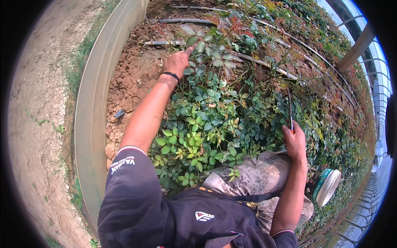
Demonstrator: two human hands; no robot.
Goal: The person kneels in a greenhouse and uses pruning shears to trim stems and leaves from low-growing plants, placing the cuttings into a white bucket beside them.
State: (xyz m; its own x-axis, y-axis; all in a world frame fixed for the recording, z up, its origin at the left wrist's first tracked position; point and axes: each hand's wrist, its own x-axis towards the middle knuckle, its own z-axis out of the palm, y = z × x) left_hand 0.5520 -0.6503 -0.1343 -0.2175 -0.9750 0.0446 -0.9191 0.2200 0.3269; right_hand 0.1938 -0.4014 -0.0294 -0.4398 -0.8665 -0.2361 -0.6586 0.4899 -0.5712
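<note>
My left hand (pixel 176 63), with a dark band at the wrist, reaches to the leaves of a rose-like bush (pixel 201 46). Its index finger points into the grey-green leaves, while the other fingers are curled. Whether it pinches a stem cannot be made out. Lower and to the right, my right hand (pixel 294 139) is closed around the handle of a slim metal cutting tool (pixel 290 108). Orange shows at the grip, and the narrow blade points away from me over the foliage. Dense green leaves (pixel 198 124) fill the space between my arms.
A pale curved barrier (pixel 90 102) borders the bed on the left, with a dirt path (pixel 40 93) beyond. Irrigation pipes (pixel 266 64) cross cracked brown soil (pixel 139 68). Beside my right forearm stands a white-rimmed container (pixel 328 187). A post (pixel 355 46) rises at the upper right.
</note>
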